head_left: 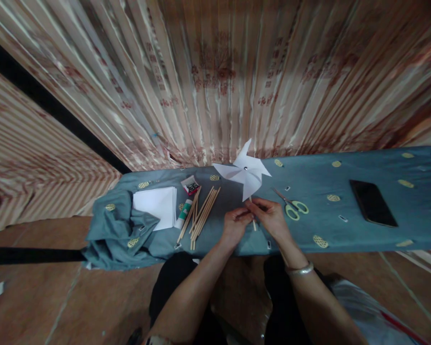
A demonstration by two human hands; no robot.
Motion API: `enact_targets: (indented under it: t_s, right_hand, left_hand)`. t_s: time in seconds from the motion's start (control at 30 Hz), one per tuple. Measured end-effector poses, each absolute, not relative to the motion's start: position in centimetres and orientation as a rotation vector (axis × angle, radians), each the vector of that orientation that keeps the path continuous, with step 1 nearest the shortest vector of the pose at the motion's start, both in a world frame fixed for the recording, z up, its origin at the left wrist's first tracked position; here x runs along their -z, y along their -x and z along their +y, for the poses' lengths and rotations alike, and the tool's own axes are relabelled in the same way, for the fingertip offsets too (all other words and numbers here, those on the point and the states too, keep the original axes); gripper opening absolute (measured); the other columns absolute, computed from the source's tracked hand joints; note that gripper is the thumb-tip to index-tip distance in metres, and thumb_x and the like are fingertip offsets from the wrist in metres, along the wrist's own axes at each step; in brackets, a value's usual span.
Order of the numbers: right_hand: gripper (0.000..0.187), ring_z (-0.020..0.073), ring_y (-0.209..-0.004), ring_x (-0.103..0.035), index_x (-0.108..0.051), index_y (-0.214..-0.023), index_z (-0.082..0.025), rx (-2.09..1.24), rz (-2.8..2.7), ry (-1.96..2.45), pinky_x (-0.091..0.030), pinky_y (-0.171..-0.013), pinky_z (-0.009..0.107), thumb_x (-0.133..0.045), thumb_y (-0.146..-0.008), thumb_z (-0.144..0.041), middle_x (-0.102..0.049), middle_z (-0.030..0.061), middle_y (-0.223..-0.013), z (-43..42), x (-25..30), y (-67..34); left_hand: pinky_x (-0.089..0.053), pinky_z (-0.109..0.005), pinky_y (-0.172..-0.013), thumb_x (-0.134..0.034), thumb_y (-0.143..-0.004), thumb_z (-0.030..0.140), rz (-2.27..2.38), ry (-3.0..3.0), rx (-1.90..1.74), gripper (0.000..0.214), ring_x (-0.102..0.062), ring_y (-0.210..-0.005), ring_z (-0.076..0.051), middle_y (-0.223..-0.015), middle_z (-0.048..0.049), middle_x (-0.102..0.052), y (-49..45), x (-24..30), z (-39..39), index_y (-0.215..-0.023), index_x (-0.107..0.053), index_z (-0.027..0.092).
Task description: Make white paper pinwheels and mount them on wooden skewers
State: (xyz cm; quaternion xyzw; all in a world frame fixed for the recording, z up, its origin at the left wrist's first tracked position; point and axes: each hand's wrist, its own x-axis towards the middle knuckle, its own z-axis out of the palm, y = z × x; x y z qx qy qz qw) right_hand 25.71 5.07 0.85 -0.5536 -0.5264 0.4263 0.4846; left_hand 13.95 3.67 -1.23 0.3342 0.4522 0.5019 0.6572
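A white paper pinwheel (252, 179) with a small round pin at its centre stands upright on a thin wooden stick (254, 225). Both hands are closed around that stick just beneath the paper blades. My left hand (236, 223) pinches it from the left side, and my right hand (269, 215), with a silver bangle on its wrist, grips it from the right. The stick's lower end pokes out below the fingers. Right of my right hand lie scissors (295, 209) with pale green handles. Left of my left hand are several loose wooden sticks (205, 215).
On the blue cloth (319, 220) lie a stack of white paper (156, 203), a green-and-white glue stick (184, 213), a small open box (190, 185) and, at the right, a dark phone (373, 202). A pleated curtain (215, 86) hangs behind the narrow table.
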Motion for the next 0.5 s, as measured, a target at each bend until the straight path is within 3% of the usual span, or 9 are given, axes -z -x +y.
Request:
enact_targets:
  t_s: [0.17,0.5]
  right_hand:
    - [0.028,0.0153,-0.055,-0.056,-0.072,-0.062,-0.022,-0.972,-1.222,1.369,-0.042,-0.051,0.027,-0.07,-0.074,-0.047,-0.065,-0.0009,-0.058,5.9,-1.0,-25.6]
    - [0.034,0.0166,-0.057,-0.058,-0.076,-0.071,-0.018,-0.66,-1.187,1.535,-0.041,-0.052,0.026,-0.071,-0.071,-0.052,-0.064,-0.0006,-0.054,8.6,-3.3,-30.1]
  left_hand:
    - [-0.055,-0.035,-0.077,-0.089,-0.053,0.037,1.032,-0.717,-1.097,0.038,-0.068,-0.069,-0.02,-0.071,-0.0058,-0.074,-14.2,1.2,3.7,-0.079,-0.077,0.013]
    - [-0.056,-0.031,-0.072,-0.092,-0.048,0.043,0.951,-0.76,-1.021,0.045,-0.065,-0.062,-0.015,-0.068,-0.0042,-0.071,-14.3,0.7,2.8,-0.079,-0.078,0.014]
